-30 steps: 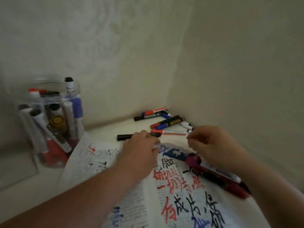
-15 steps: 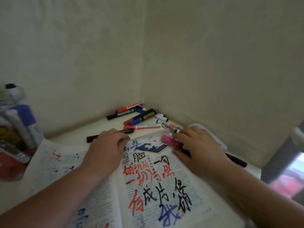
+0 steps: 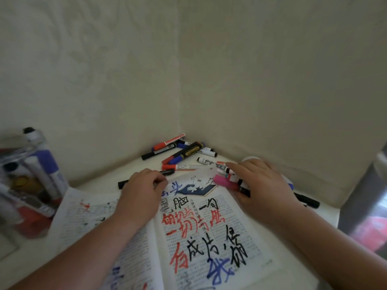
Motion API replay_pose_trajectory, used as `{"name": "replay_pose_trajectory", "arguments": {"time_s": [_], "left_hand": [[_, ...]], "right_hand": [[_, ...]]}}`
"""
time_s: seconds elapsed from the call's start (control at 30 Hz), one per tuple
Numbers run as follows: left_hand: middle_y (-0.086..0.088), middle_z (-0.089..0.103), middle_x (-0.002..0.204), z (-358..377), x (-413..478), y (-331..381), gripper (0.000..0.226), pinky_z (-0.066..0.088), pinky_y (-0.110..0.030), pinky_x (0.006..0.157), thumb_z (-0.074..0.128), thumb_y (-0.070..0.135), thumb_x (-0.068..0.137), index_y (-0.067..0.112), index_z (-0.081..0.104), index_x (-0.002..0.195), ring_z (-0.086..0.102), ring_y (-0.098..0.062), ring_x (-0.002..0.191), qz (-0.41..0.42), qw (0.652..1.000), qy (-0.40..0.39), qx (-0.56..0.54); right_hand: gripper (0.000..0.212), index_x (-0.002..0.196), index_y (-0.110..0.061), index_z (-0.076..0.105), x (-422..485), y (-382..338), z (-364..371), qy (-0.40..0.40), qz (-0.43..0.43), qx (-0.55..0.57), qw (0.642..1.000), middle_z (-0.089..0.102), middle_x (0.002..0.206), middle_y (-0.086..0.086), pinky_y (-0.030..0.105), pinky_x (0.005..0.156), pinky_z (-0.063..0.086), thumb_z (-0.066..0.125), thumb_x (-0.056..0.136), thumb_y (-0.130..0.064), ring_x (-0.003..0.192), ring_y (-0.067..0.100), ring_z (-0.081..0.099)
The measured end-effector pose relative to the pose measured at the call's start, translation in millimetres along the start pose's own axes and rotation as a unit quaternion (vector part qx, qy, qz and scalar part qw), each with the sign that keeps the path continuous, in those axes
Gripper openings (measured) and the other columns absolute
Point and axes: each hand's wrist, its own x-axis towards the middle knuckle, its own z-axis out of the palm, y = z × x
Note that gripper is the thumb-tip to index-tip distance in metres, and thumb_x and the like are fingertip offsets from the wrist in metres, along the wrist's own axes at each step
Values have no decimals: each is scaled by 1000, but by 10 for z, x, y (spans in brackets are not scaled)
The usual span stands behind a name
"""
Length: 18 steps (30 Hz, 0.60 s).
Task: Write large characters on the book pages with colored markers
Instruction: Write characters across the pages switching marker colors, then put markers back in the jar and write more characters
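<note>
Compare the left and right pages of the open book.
The right page carries large characters in red, black and blue; the left page shows only scattered red and blue blots over its print. The right page has a dark blue picture at its top; the left page shows none. The left hand rests on the left page near the spine; the right page lies mostly uncovered. Both carry small printed text.
</note>
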Motion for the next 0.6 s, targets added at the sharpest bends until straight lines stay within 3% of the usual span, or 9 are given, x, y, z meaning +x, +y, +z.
{"name": "replay_pose_trajectory", "arguments": {"time_s": [0.07, 0.17, 0.27, 0.33, 0.4, 0.47, 0.53, 0.6], "left_hand": [[16, 62, 94, -6, -7, 2, 9, 49, -35, 90, 60, 31, 98, 31, 69, 97, 57, -10, 95, 3, 1000, 0, -5], [15, 63, 90, -15, -6, -2, 9, 44, -26, 77, 58, 28, 100, 31, 64, 93, 57, -7, 88, -14, 999, 16, -38], [16, 61, 87, -54, 7, -19, 8, 38, -18, 67, 58, 25, 101, 27, 61, 93, 55, 1, 82, -62, 991, 31, -117], [10, 63, 86, -73, 31, -61, 10, 40, -28, 69, 58, 18, 99, 24, 62, 92, 59, -11, 83, -120, 974, 26, -193], [-2, 65, 80, -126, 48, -75, 16, 43, -36, 70, 56, 9, 90, 20, 66, 83, 60, -25, 81, -167, 924, 49, -341], [-15, 63, 74, -244, 60, -61, 10, 46, -36, 66, 59, 15, 81, 10, 67, 86, 59, -29, 73, -199, 833, 51, -513], [-18, 54, 65, -365, 65, -69, 44, 41, -36, 65, 55, 48, 90, 4, 64, 86, 56, -27, 63, -209, 751, -1, -627], [-17, 51, 60, -451, 74, -104, 78, 37, -38, 66, 34, 74, 91, 4, 66, 80, 52, -27, 62, -202, 735, -39, -646]], "right_hand": [[42, 137, -33, 56, 9, -11, 6, 10, -4, -20, 1000, 70, 115, -15, 37, 98, 45, 56, 97, -45, 114, 17, 61], [53, 136, -29, 58, 17, -16, -2, 25, 46, -2, 999, 71, 100, -9, 31, 79, 40, 73, 86, -22, 102, 21, 61], [46, 133, -29, 60, 41, 6, 14, 24, 38, 0, 999, 71, 99, -9, 31, 77, 36, 68, 88, -29, 102, 22, 59], [43, 128, -28, 64, 54, 21, 44, 8, -6, -4, 1000, 72, 105, -8, 35, 85, 42, 62, 87, -40, 104, 23, 62], [45, 130, -32, 64, 60, 33, 59, -26, -26, -19, 999, 70, 118, -11, 38, 98, 42, 56, 90, -51, 112, 19, 61], [53, 134, -36, 60, 58, 25, 54, -53, -31, -25, 998, 65, 125, -15, 38, 107, 39, 49, 92, -65, 119, 15, 56], [56, 136, -37, 57, 52, -2, 47, -66, -35, -33, 997, 62, 127, -16, 37, 110, 35, 41, 94, -70, 120, 13, 53], [54, 135, -35, 57, 50, -32, 33, -58, -44, -40, 997, 62, 126, -14, 38, 113, 33, 38, 96, -66, 120, 14, 53]]}}
